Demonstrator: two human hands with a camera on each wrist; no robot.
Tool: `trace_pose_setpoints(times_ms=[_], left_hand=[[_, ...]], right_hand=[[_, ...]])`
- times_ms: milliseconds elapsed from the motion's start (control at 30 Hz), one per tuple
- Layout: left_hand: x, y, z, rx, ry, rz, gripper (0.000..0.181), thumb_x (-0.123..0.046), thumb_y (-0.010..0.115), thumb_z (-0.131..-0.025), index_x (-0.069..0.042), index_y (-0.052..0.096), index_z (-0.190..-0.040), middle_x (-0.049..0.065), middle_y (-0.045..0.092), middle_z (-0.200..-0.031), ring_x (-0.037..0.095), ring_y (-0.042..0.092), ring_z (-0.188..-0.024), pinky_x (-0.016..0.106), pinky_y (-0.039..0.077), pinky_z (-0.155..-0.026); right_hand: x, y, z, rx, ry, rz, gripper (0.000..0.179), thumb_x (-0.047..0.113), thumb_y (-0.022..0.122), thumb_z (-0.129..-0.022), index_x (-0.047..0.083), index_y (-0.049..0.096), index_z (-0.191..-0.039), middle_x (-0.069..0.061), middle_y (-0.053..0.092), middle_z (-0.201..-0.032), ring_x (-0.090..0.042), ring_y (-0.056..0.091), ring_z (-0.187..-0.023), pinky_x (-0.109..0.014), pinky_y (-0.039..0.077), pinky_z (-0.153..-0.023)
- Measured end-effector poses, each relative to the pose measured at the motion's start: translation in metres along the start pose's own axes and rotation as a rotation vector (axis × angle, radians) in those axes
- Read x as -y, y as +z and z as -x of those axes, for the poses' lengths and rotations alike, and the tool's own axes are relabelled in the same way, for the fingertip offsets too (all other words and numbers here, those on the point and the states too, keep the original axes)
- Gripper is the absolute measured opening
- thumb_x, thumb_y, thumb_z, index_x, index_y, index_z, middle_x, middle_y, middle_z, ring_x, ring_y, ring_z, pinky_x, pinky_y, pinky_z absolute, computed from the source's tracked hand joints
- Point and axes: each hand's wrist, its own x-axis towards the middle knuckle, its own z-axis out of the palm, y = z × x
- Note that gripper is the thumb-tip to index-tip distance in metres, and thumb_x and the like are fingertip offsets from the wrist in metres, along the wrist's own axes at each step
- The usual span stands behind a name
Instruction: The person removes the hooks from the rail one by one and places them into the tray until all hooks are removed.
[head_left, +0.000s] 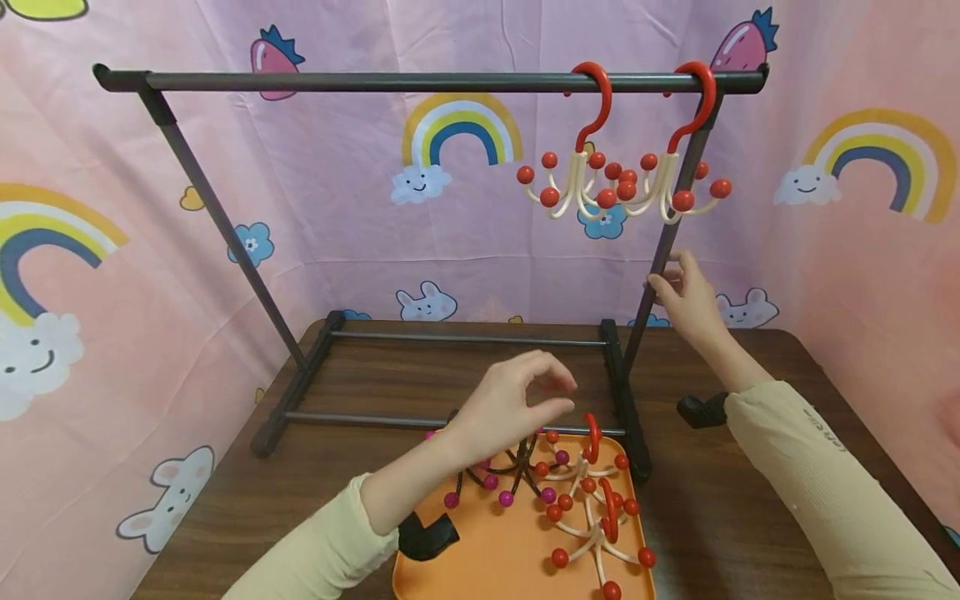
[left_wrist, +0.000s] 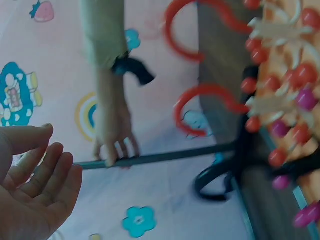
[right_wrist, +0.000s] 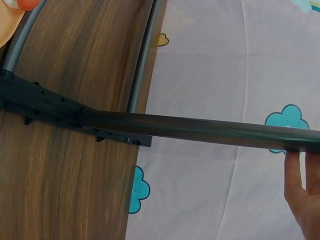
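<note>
Saw rack behind tray. Judged partly done: found two red-hooked hangers hung on rack, two similar hangers plus dark hangers remaining on tray. Noted right hand pinching post, left hand empty, thumb and fingers apart.

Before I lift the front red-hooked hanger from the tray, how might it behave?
The front hanger looks light and stiff: its arms are thin and hold their curve. Its shiny balls may feel slippery. It might snag the hanger just behind.
</note>
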Motion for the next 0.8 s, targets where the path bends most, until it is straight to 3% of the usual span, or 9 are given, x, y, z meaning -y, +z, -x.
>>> trace_pose_setpoints(times_ms=[133, 433, 600, 800], left_hand=[[-0.007, -0.023, -0.024, -0.056, 0.007, -0.021, 0.013, -0.014, 0.067, -0.083, -0.014, 0.062, -0.095, -0.006, 0.062, -0.095, 0.003, 0.058, -0.088, 0.019, 0.048, -0.08], [-0.036, -0.069, -0.08, -0.184, 0.014, 0.054, 0.021, -0.011, 0.063, -0.085, -0.006, 0.061, -0.105, 0.003, 0.064, -0.097, 0.01, 0.059, -0.089, 0.021, 0.049, -0.081], [-0.049, -0.085, -0.111, -0.275, 0.029, 0.026, 0.024, -0.011, 0.063, -0.085, -0.005, 0.06, -0.107, 0.004, 0.064, -0.097, 0.01, 0.059, -0.087, 0.019, 0.048, -0.078], [-0.051, -0.094, -0.139, -0.373, 0.024, -0.087, 0.025, -0.013, 0.062, -0.085, -0.006, 0.06, -0.11, 0.004, 0.063, -0.097, 0.009, 0.057, -0.087, 0.015, 0.046, -0.078]], right_hand=[[0.0, 0.0, 0.001, -0.003, -0.009, 0.0, 0.04, 0.032, 0.042, -0.096, 0.009, 0.03, -0.126, -0.025, 0.052, -0.118, -0.042, 0.058, -0.101, -0.059, 0.04, -0.091], [0.001, 0.0, 0.002, -0.009, -0.006, 0.007, 0.038, 0.03, 0.042, -0.096, 0.008, 0.031, -0.125, -0.024, 0.052, -0.117, -0.043, 0.058, -0.1, -0.059, 0.04, -0.09], [-0.001, 0.001, 0.001, -0.011, -0.014, 0.013, 0.039, 0.03, 0.043, -0.096, 0.008, 0.031, -0.125, -0.025, 0.053, -0.116, -0.042, 0.058, -0.1, -0.058, 0.042, -0.089], [-0.001, 0.001, 0.0, -0.005, -0.012, 0.006, 0.039, 0.032, 0.042, -0.096, 0.009, 0.03, -0.125, -0.024, 0.052, -0.117, -0.042, 0.058, -0.101, -0.058, 0.042, -0.089]])
